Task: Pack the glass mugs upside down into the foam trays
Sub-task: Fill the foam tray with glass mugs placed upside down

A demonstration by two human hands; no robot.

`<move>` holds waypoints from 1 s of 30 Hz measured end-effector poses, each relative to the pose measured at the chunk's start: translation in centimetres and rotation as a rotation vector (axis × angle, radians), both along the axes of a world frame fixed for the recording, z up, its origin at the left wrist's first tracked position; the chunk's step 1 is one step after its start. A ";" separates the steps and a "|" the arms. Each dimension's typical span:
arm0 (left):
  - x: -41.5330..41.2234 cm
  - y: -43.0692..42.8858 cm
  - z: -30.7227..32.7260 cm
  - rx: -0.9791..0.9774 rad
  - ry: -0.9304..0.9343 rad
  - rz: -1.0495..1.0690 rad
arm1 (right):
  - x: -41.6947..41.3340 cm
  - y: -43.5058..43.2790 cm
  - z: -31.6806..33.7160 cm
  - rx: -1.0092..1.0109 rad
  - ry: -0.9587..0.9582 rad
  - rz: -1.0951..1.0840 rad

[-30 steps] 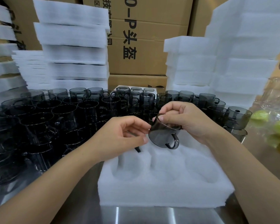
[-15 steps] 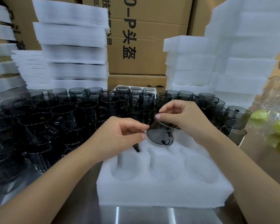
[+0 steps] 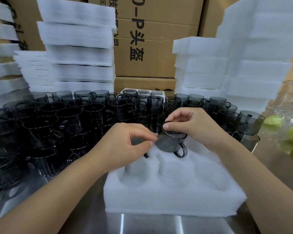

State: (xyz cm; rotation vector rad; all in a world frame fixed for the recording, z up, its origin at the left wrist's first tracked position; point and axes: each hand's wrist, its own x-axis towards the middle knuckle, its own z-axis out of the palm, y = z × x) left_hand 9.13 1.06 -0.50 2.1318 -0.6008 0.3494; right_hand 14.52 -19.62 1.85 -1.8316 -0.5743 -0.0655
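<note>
Above the foam tray [image 3: 159, 203], right hand [image 3: 196, 127] grips a tilted mug [image 3: 167, 142] by its rim; left hand [image 3: 123, 146] pinches its side.

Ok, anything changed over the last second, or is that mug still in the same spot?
Barely. The right hand kept its grip on the rim of the glass mug, which only wobbled slightly left and back, above the back row of the foam tray. The left hand kept its fingertips pinched at the mug's side. Nothing released or seated; tray and loose mugs unmoved.
</note>
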 end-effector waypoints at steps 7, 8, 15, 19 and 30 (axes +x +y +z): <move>0.1 0.0 0.0 0.211 -0.119 0.032 | 0.2 0.1 -0.3 -0.161 -0.035 -0.002; 0.1 0.0 0.0 0.225 -0.134 0.040 | 0.2 0.2 -0.4 -0.206 -0.043 0.000; -0.1 0.0 0.1 0.271 -0.168 0.014 | -0.1 0.4 -0.5 -0.305 -0.033 -0.009; -0.1 -0.1 0.1 0.284 -0.119 0.000 | -0.1 0.4 -0.5 -0.337 -0.033 -0.019; 0.0 0.0 0.3 0.358 0.071 -0.085 | 0.3 0.5 -0.7 -0.234 -0.115 -0.178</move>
